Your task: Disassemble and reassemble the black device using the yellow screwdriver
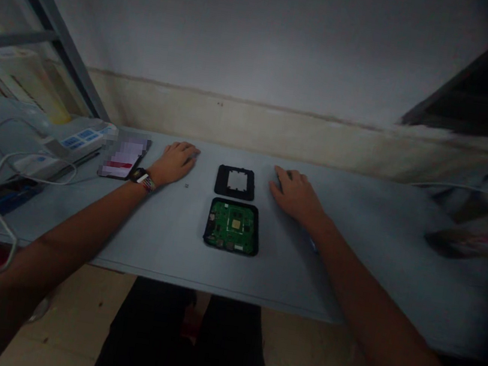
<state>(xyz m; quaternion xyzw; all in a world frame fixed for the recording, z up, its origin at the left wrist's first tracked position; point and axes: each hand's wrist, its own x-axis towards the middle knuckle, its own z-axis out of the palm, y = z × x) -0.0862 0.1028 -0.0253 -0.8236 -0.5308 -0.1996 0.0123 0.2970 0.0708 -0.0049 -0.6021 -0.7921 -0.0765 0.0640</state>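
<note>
On table [163,241]: two hands [176,164] [294,196], one green board [232,229], one black cover [222,181].

The table [171,251] has a flat, blue-grey top; its far edge runs along the wall [264,40]. The wall is plain grey above, with a cream band [261,126] at its base, directly behind the table. The band bears two small dark marks [220,104] left of centre and an uneven upper border. At far left, a grey frame [72,68] comprises a slanted post and a crossbar. At far right, a dark panel [469,96] adjoins the wall. The floor [77,299], below the near table edge, is tan with dark spots. Lighting is dim; the right margin is nearly black.
</note>
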